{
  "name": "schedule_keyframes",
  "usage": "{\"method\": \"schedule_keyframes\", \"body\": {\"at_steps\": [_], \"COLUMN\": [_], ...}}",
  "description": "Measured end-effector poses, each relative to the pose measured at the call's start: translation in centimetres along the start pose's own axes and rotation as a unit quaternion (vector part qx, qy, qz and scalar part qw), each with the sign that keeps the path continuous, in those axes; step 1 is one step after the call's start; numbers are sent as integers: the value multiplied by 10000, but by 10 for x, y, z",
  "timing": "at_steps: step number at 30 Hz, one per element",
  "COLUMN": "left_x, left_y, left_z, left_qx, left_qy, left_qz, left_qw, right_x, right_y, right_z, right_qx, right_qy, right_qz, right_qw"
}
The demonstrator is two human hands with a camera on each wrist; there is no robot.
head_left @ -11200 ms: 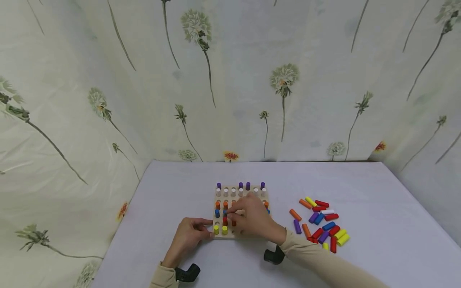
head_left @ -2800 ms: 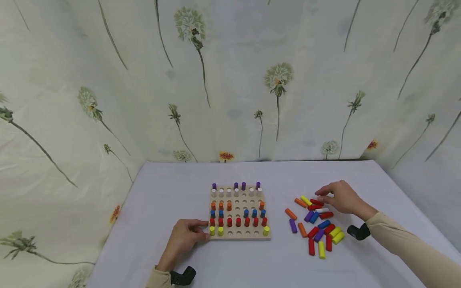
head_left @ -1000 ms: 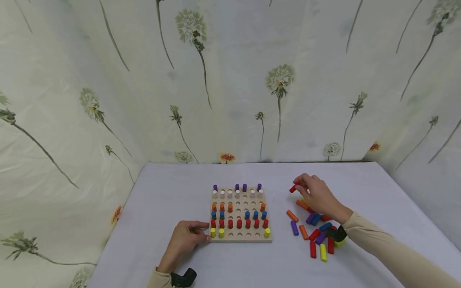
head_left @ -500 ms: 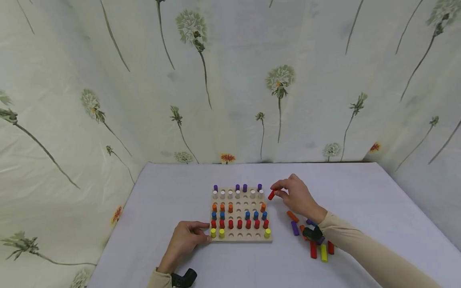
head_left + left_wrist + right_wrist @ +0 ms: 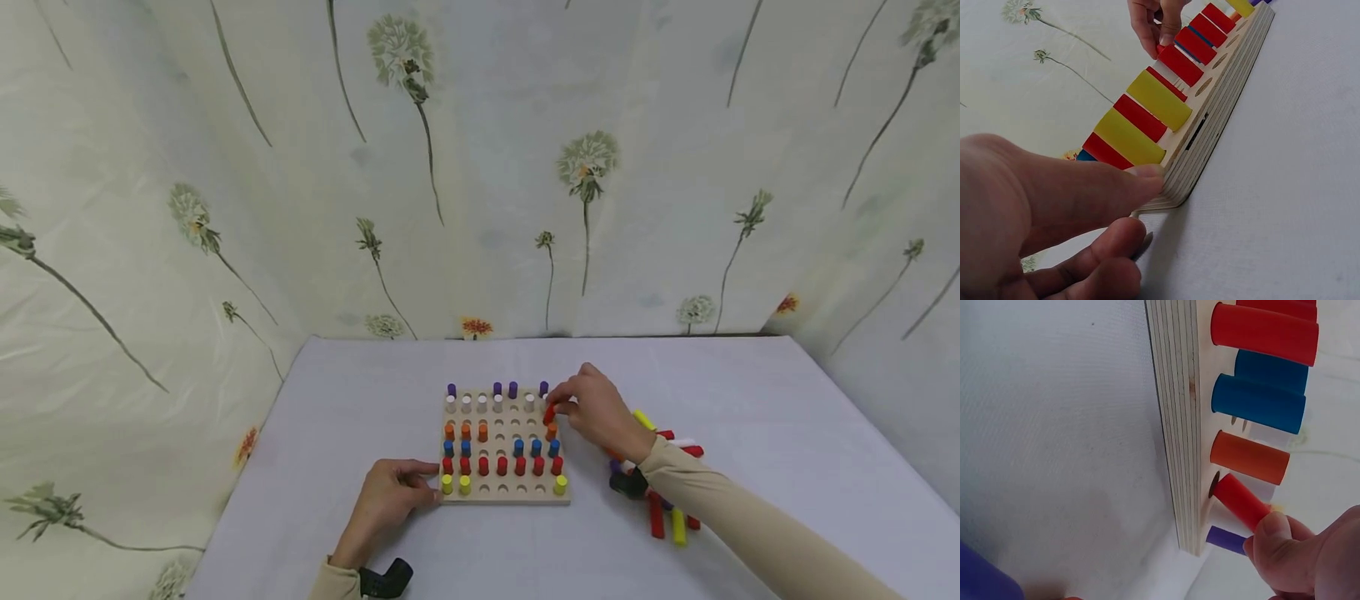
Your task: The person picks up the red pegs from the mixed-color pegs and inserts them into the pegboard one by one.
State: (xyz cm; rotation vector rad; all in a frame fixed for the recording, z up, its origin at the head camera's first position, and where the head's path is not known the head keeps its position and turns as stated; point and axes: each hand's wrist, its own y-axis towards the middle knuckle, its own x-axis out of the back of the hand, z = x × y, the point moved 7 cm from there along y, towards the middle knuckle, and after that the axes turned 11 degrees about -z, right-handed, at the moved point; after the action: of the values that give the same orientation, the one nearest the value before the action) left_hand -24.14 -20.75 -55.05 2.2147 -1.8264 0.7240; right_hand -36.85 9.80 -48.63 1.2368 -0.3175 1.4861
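Note:
A wooden pegboard [image 5: 502,502] lies on the table with rows of purple, white, orange, blue, red and yellow pegs upright in its holes. My right hand [image 5: 592,408] pinches a red peg [image 5: 1242,500] between thumb and fingers. That peg is tilted, its lower end right at a hole in the right-hand column, between an orange peg [image 5: 1249,457] and the white row. At the board's front left corner, my left hand [image 5: 390,497] holds the edge, thumb and fingertip against the wood. Part of the white row is hidden behind my right hand.
Loose pegs lie right of the board, among them a yellow peg [image 5: 678,527] and a red peg [image 5: 656,515]; my right forearm covers several. A black wrist mount [image 5: 628,482] hangs under that wrist. Flowered cloth [image 5: 480,167] stands behind the table.
Since 2.8 s ago my right hand has picked a red peg from the loose pile and carried it left to the board's right column. My left hand stays at the corner.

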Motion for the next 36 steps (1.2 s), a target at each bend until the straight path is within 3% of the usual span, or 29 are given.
{"method": "schedule_keyframes", "body": {"at_steps": [14,22,25,36], "left_x": [3,3,2,1], "left_y": [1,1,0,-1], "left_z": [-1,2,2,-2], "left_qx": [64,9,28,27], "left_qy": [19,-10,-29,-73], "left_qz": [-39,-17,32,95], "left_qw": [10000,10000,10000,9999], "right_x": [-2,-8,-10,-9], "right_y": [-3,-4,-6,-7], "right_z": [4,18,22,19], "right_qx": [-120,708,832,422], "right_qy": [-116,-468,-559,-629], "right_qz": [245,3,-84,40], "right_qw": [9996,9964,9949,9971]}}
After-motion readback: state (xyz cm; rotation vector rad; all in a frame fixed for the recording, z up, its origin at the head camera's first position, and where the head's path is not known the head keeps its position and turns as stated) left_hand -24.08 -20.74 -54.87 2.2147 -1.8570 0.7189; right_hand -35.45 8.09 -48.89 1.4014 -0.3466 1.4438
